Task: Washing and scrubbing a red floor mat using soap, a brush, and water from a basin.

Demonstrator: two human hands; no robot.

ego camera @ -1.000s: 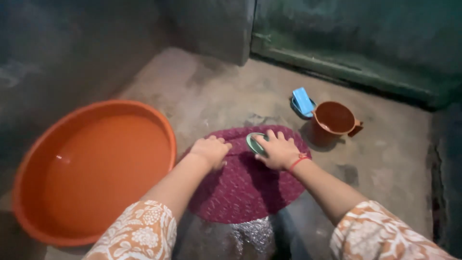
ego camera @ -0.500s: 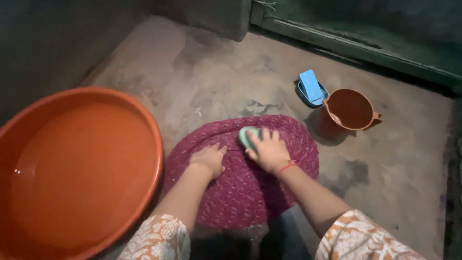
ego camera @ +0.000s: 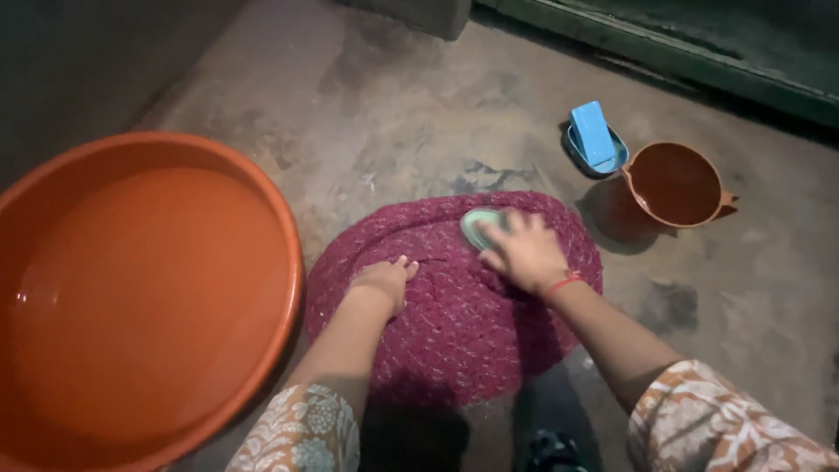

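A round maroon braided mat (ego camera: 463,323) lies flat on the wet concrete floor. My right hand (ego camera: 527,253) grips a pale green scrub brush (ego camera: 479,226) and presses it on the mat's far edge. My left hand (ego camera: 381,282) rests flat on the mat's left part, fingers loosely curled, holding it down. A red thread circles my right wrist. Both forearms come out of orange and white patterned sleeves.
A large orange basin (ego camera: 140,288) filled with water stands on the left, close to the mat. At the upper right stands an orange mug (ego camera: 675,185), and beside it a blue soap bar on a blue dish (ego camera: 593,137). A green door sill (ego camera: 699,61) runs along the back.
The camera has tilted down and shifted, so everything sits higher and further right in view. My right hand keeps the brush near the mat's far edge; my left hand has slid nearer on the mat.
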